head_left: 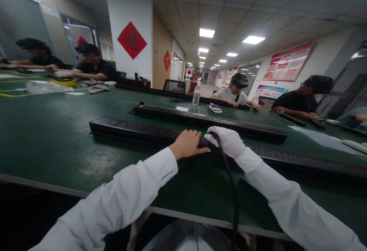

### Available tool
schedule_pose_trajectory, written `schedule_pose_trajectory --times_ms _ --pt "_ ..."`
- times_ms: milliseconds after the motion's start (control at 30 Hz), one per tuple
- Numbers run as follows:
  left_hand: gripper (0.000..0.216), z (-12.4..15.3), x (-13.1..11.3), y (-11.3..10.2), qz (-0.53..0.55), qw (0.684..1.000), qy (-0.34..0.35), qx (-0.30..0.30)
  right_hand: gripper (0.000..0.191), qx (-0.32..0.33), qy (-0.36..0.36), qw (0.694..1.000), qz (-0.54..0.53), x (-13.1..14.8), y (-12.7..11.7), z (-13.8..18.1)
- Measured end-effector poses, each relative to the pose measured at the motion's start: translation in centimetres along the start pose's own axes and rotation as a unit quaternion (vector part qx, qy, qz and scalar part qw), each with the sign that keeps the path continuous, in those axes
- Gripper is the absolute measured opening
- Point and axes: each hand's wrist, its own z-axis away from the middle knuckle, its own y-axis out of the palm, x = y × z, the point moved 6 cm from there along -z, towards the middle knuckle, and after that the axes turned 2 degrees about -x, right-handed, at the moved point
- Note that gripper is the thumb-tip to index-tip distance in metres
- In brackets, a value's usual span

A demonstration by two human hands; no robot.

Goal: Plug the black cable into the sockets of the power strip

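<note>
A long black power strip (129, 130) with red switches lies across the green table (51, 140) in front of me. My bare left hand (187, 144) rests on its top, fingers bent over the strip's edge. My right hand (228, 140), in a white glove, is closed on a black cable (231, 182) where it meets the strip. The cable runs down toward me and over the table's near edge. Both arms wear white sleeves.
A second black power strip (206, 121) lies just behind the first. A water bottle (196, 94), a white device (215, 108) and paper slips sit farther back. Several people work at the far and right sides. The table's front edge runs below my arms.
</note>
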Motion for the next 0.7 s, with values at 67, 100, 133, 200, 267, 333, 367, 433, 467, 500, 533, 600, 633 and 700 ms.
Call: schedule_pose_trajectory --times_ms 67,100,133,200,267,333,367,433,467,500,533,600,633,700 --pt "0.076 0.0 0.0 0.0 -0.001 1.0 -0.002 0.001 0.03 -0.001 0.001 1.0 0.001 -0.1 0.0 0.1" --pt "0.076 0.0 0.0 0.0 -0.002 1.0 -0.003 0.001 0.03 0.0 0.001 1.0 0.002 -0.1 0.0 0.1" --pt "0.076 0.0 0.1 0.0 -0.001 1.0 -0.003 0.0 0.031 0.002 0.001 1.0 0.003 -0.1 0.1 0.2" --pt "0.078 0.0 0.1 0.0 0.001 1.0 -0.004 -0.001 0.031 0.006 0.002 1.0 0.004 -0.2 0.2 0.3" --pt "0.079 0.0 0.1 0.1 0.005 1.0 -0.004 -0.002 0.031 0.01 0.006 1.0 0.005 -0.1 0.3 0.4" --pt "0.078 -0.1 0.1 0.2 0.006 1.0 -0.004 -0.002 0.032 0.012 0.007 1.0 0.013 0.1 0.3 0.5" --pt "0.077 -0.1 0.2 0.3 0.007 1.0 -0.004 -0.001 0.033 0.015 0.004 1.0 0.021 0.3 0.4 0.5" --pt "0.075 -0.1 0.3 0.3 0.006 1.0 -0.006 0.001 0.035 0.021 -0.008 0.999 0.043 0.8 0.4 0.6" --pt "0.074 -0.1 0.3 0.3 0.006 1.0 -0.005 0.001 0.036 0.022 -0.013 0.998 0.055 1.0 0.4 0.6" --pt "0.074 -0.1 0.3 0.3 0.005 1.0 -0.004 0.002 0.036 0.021 -0.017 0.998 0.065 1.2 0.5 0.7" --pt "0.073 -0.1 0.2 0.3 0.003 1.0 -0.003 0.002 0.037 0.019 -0.019 0.997 0.071 1.3 0.5 0.7" --pt "0.072 -0.1 0.2 0.3 -0.002 1.0 -0.001 0.002 0.036 0.014 -0.021 0.997 0.072 1.4 0.7 0.9" --pt "0.071 0.0 0.1 0.3 -0.004 1.0 0.0 0.002 0.036 0.013 -0.021 0.997 0.069 1.4 0.8 1.0" --pt "0.072 0.0 0.0 0.3 -0.009 1.0 -0.001 -0.002 0.034 0.012 -0.018 0.998 0.056 1.3 0.9 1.3"
